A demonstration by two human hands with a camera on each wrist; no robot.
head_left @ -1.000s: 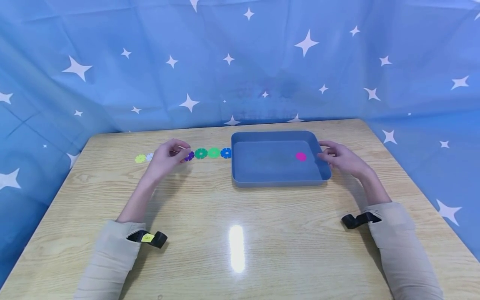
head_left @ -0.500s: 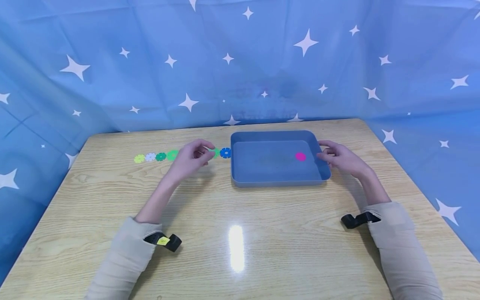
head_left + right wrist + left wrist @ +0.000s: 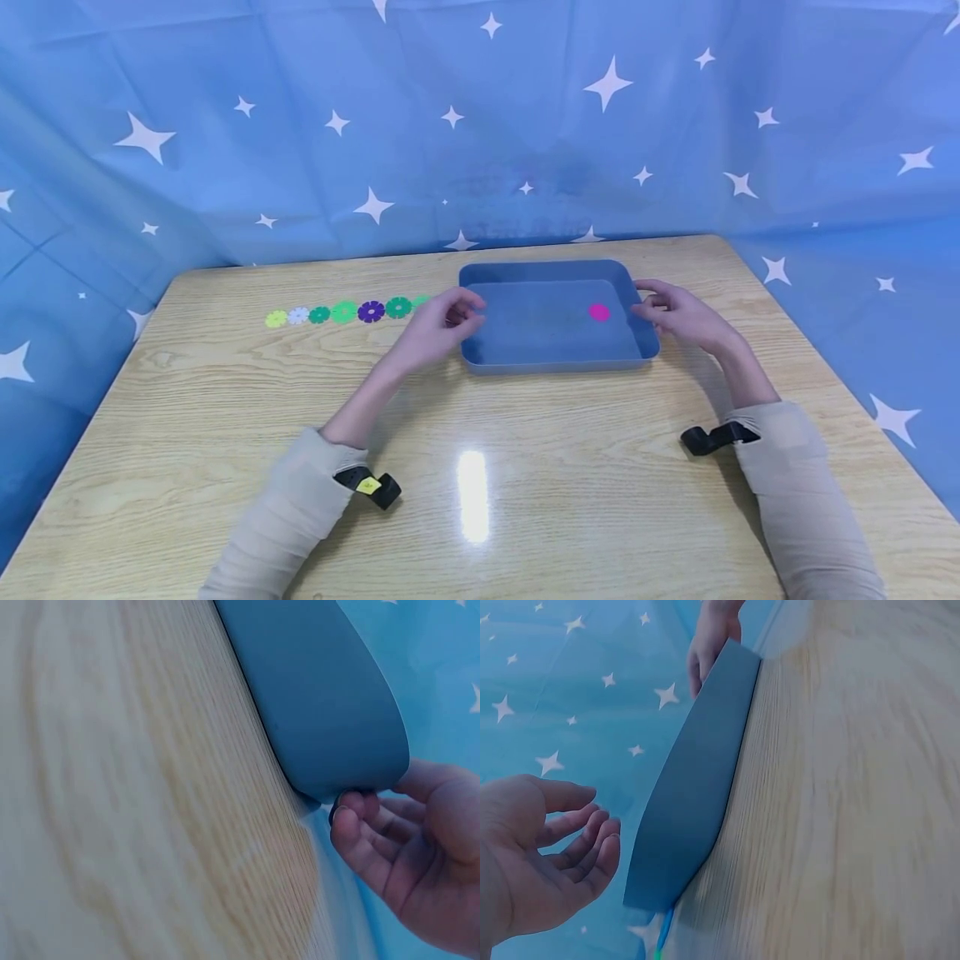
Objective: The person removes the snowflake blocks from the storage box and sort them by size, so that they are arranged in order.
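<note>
A shallow blue-grey tray (image 3: 555, 367) stands on the table, with a bright pink disc (image 3: 599, 312) lying inside towards its right side. My right hand (image 3: 678, 315) holds the tray's right wall; in the right wrist view the thumb goes over the rim and the fingertips (image 3: 349, 814) are at the outer face. Nothing is in my left hand (image 3: 438, 327), which hovers at the tray's left rim with loosely bent fingers. Left of the tray runs a row of notched plastic discs: yellow (image 3: 276, 318), white (image 3: 297, 315), purple (image 3: 371, 312) and several green ones. My left hand hides the row's right end.
The wooden table (image 3: 570, 483) reaches towards me in front of the tray. Behind it hangs a blue curtain (image 3: 420, 150) with white stars. Each sleeve carries a black wrist camera, such as the left camera (image 3: 367, 485).
My left hand has moved right along the row of discs to the tray's left rim, uncovering the green and purple discs and covering the blue one. The right hand stays on the tray.
</note>
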